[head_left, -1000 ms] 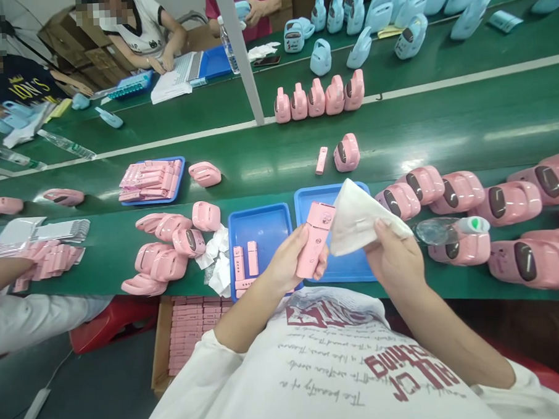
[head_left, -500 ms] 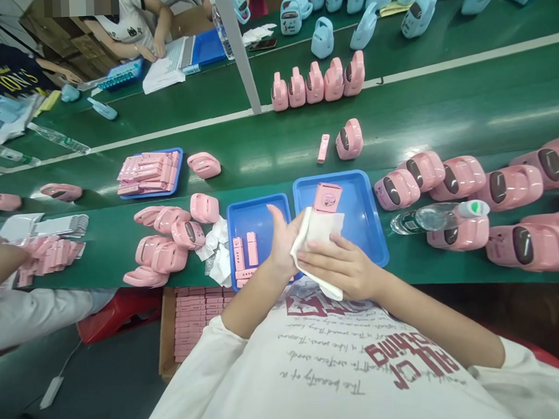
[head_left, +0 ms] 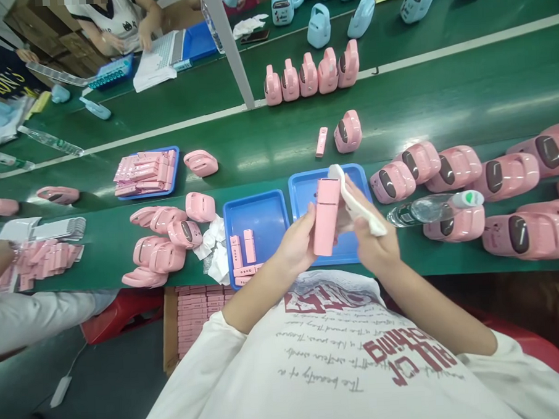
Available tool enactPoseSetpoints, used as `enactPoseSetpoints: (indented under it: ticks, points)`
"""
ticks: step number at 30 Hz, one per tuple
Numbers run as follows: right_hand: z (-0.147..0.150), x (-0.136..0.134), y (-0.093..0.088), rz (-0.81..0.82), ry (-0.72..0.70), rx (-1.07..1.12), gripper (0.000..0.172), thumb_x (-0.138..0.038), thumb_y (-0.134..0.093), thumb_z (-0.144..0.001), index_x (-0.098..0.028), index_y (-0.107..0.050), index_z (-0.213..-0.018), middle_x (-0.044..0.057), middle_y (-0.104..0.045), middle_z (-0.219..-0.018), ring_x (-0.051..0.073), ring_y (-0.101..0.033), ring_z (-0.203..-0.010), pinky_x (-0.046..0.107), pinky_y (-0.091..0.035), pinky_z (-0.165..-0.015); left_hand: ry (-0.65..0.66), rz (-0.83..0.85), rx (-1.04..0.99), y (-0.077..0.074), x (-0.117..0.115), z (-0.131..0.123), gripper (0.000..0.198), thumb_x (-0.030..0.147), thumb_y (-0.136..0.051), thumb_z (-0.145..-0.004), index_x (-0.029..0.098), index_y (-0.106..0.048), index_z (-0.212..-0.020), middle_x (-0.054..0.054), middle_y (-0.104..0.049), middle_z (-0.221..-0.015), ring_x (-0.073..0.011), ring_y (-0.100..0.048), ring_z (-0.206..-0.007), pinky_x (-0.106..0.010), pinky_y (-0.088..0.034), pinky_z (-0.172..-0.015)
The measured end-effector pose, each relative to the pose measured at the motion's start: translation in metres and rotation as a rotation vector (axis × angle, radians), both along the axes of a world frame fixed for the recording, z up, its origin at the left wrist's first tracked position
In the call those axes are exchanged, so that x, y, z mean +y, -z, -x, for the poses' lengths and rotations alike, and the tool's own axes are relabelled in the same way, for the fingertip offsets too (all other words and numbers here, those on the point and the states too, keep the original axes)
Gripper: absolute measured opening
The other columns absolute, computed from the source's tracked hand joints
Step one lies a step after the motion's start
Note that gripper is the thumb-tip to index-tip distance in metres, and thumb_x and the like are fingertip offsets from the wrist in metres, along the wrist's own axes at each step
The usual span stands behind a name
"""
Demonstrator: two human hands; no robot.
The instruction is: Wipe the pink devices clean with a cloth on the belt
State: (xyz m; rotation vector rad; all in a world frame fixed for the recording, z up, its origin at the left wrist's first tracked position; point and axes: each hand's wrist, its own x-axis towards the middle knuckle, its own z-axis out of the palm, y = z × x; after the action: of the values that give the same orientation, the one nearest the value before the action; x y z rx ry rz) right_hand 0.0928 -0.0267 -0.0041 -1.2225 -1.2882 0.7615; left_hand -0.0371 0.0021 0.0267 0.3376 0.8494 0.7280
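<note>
Holding a pink case [head_left: 327, 220] between thumb and fingers, the left hand [head_left: 294, 246] keeps a narrow, closed grip. The case stands nearly upright above the near-left part of the right blue tray [head_left: 301, 195]. The right hand [head_left: 378, 245] grasps a folded white cloth [head_left: 365, 212] at the case's right side; contact between cloth and case cannot be determined. A thin green strip of bench [head_left: 392, 254] separates this tray from the left blue tray [head_left: 256, 210], whose left edge meets crumpled tissue [head_left: 215, 252]. Right of the right tray, a pink handled unit [head_left: 392, 183] sits just beside the rim, and a bottle [head_left: 418, 210] lies near, limiting sideways room. Beyond the far rims, green surface extends toward a small pink piece [head_left: 321, 142].
</note>
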Motion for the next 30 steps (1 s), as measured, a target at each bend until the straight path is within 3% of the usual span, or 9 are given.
enactPoseSetpoints:
  ticks: [4, 9, 14, 18, 21, 22, 24, 27, 30]
  points:
    - [0.01, -0.009, 0.011, -0.365, -0.188, -0.466, 0.058, -0.033, -0.041, -0.096, -0.023, -0.025, -0.151, 0.007, -0.034, -0.152, 0.024, -0.021, -0.144, 0.048, -0.03, -0.116, -0.152, 0.075, 0.066, -0.001, 0.006, -0.002, 0.052, 0.057, -0.043, -0.091, 0.011, -0.067, -0.094, -0.005, -0.065, -0.067, -0.0155, -0.066, -0.069, -0.024, -0.05, -0.063]
    - [0.012, -0.012, 0.025, -0.619, -0.339, -0.609, 0.056, -0.02, -0.041, -0.095, -0.023, -0.028, -0.149, 0.005, -0.051, -0.14, 0.017, -0.029, -0.142, 0.04, -0.025, -0.119, 0.016, 0.203, 0.058, 0.0, 0.014, 0.001, 0.056, 0.062, -0.044, -0.088, 0.011, -0.066, -0.08, -0.004, -0.061, -0.058, -0.0138, -0.061, -0.056, -0.024, -0.049, -0.056]
    - [0.009, 0.005, 0.019, -0.185, -0.104, -0.257, 0.055, -0.047, -0.03, -0.097, -0.024, -0.035, -0.147, 0.01, -0.05, -0.141, 0.025, -0.045, -0.132, 0.045, -0.036, -0.112, 0.049, -0.066, 0.182, 0.018, 0.003, -0.008, 0.059, 0.068, -0.048, -0.082, 0.013, -0.067, -0.087, -0.005, -0.065, -0.064, -0.0173, -0.065, -0.065, -0.027, -0.05, -0.063]
    - [0.009, -0.004, 0.024, 0.154, -0.193, -0.054, 0.056, -0.058, -0.036, -0.092, -0.02, -0.059, -0.126, 0.008, -0.071, -0.097, 0.022, -0.067, -0.087, 0.037, -0.053, -0.086, 0.003, -0.269, 0.363, 0.042, 0.01, -0.004, 0.062, 0.071, -0.04, -0.084, 0.014, -0.065, -0.088, -0.007, -0.069, -0.079, -0.0182, -0.065, -0.08, -0.027, -0.05, -0.075]
    - [-0.001, -0.018, 0.046, 0.371, -0.182, 0.045, 0.056, -0.067, -0.049, -0.082, -0.017, -0.071, -0.097, 0.003, -0.067, -0.069, 0.017, -0.06, -0.063, 0.032, -0.053, -0.066, 0.1, -0.409, 0.722, 0.075, 0.03, 0.001, 0.055, 0.057, -0.027, -0.095, 0.014, -0.061, -0.092, -0.007, -0.069, -0.091, -0.0158, -0.063, -0.085, -0.024, -0.048, -0.077]
    - [-0.006, -0.021, 0.054, 0.439, -0.104, 0.079, 0.058, -0.071, -0.053, -0.077, -0.016, -0.071, -0.084, 0.002, -0.064, -0.063, 0.016, -0.058, -0.06, 0.03, -0.051, -0.061, 0.262, -0.431, 0.87, 0.088, 0.038, 0.001, 0.052, 0.05, -0.024, -0.097, 0.013, -0.06, -0.093, -0.008, -0.068, -0.092, -0.0153, -0.063, -0.084, -0.024, -0.048, -0.075]
    - [-0.017, -0.023, 0.071, 0.557, 0.101, 0.156, 0.062, -0.077, -0.058, -0.066, -0.015, -0.066, -0.067, 0.001, -0.06, -0.058, 0.015, -0.054, -0.057, 0.027, -0.047, -0.054, 0.371, -0.398, 0.953, 0.116, 0.051, -0.001, 0.042, 0.045, -0.037, -0.095, 0.011, -0.061, -0.088, -0.01, -0.068, -0.083, -0.0188, -0.064, -0.079, -0.028, -0.047, -0.072]
    - [-0.028, -0.017, 0.087, 0.62, 0.254, 0.323, 0.061, -0.076, -0.064, -0.059, -0.016, -0.064, -0.07, 0.002, -0.062, -0.064, 0.014, -0.055, -0.059, 0.026, -0.045, -0.051, 0.437, -0.363, 1.048, 0.15, 0.065, -0.01, 0.034, 0.04, -0.051, -0.091, 0.007, -0.062, -0.092, -0.015, -0.069, -0.085, -0.0227, -0.064, -0.083, -0.031, -0.047, -0.076]
    - [-0.03, -0.013, 0.092, 0.615, 0.237, 0.442, 0.059, -0.072, -0.07, -0.057, -0.017, -0.064, -0.078, 0.003, -0.065, -0.072, 0.017, -0.06, -0.067, 0.028, -0.051, -0.055, 0.498, -0.344, 1.1, 0.165, 0.071, -0.012, 0.038, 0.037, -0.052, -0.09, 0.004, -0.059, -0.107, -0.016, -0.07, -0.086, -0.0221, -0.065, -0.077, -0.032, -0.047, -0.075]
